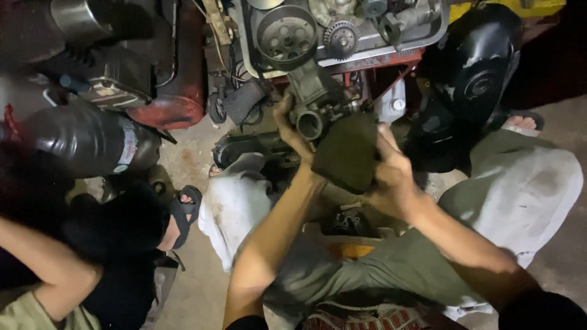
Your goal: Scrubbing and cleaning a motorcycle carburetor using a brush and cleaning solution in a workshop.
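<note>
**Both hands on a carburettor, cloth over one side**

The left hand (292, 131) wraps around the back of a grey metal carburettor (315, 104), fingers curled closed on its body so the round open throat faces the camera. The right hand (391, 174) is closed on a dark folded cloth (350, 153), pressing it against the carburettor's right flank. The part is held in the air above the person's lap, over the concrete floor (195, 287), just below the exposed engine (342, 30) with its pulley and small gear.

Judging from the grip, the wiping goes best if the left hand keeps the body steady and the throat clear, so dirt lifted by the cloth does not fall inside; short strokes away from the opening seem safest, and the small linkages on the side look easy to snag.

A pale rag (232, 205) lies over the left knee. At the lower left another person's arm (43, 263) and sandalled foot (183, 214) show.
</note>
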